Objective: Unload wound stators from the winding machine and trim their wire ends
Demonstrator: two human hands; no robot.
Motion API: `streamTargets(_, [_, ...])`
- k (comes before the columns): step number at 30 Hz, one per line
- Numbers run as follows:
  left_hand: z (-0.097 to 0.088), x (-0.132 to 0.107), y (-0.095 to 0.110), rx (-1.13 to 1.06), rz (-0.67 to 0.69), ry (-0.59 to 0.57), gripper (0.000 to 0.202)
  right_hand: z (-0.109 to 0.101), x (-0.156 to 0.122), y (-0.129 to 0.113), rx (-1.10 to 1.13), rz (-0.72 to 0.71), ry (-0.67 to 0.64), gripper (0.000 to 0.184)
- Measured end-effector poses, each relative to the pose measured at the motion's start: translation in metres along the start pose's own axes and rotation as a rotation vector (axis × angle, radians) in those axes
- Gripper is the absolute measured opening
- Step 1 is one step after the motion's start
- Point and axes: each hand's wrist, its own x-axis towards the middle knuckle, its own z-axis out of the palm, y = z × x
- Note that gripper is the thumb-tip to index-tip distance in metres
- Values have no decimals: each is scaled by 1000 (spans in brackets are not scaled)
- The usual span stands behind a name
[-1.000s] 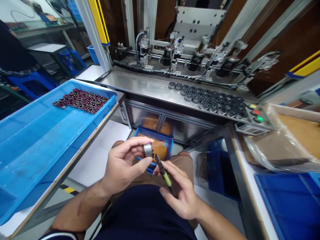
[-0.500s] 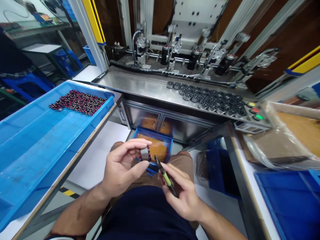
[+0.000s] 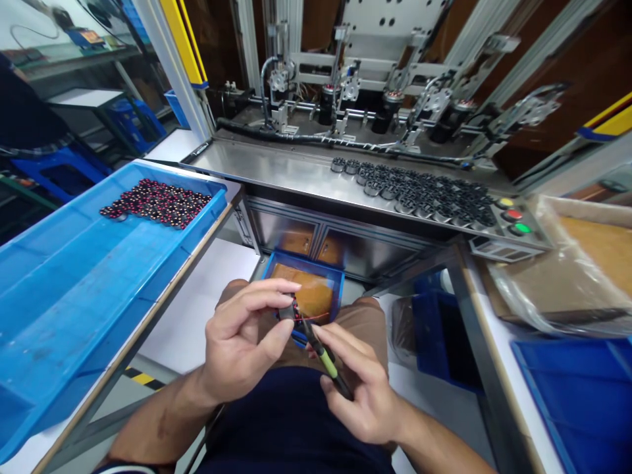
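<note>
Between the thumb and fingers of my left hand (image 3: 241, 339) is a small round motor stator (image 3: 287, 312), with a dark side and red spots along its right edge. My right hand (image 3: 358, 385) grips wire cutters (image 3: 326, 362) with black and green handles. Their dark tip points up and left and is at the stator's right edge; whether it touches cannot be made out. A thin red wire seems to run right from the stator. Both hands are above my lap, in front of a blue bin (image 3: 340, 289) with an orange-brown bottom.
On the left, a long blue tray (image 3: 64, 283) holds many similar stators (image 3: 162, 203). Rows of dark round parts (image 3: 424, 191) stand on the machine's metal ledge (image 3: 276, 170), near coloured buttons (image 3: 516, 216). At right are a plastic-lined carton (image 3: 523, 280) and another blue bin (image 3: 577, 395).
The cutters' tip has moved left and a little down, up to the stator. My left hand has turned the stator slightly; its side now looks darker.
</note>
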Motion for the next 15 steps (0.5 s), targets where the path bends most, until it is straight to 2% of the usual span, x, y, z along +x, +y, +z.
streamTargets(9, [-1,-2,1,34,11,-9,39,-1,-3,5,-50,53,31,76])
streamTargets(15, [-1,-3,3,44,20,-22,39,0,6,0,-13,-17,24,80])
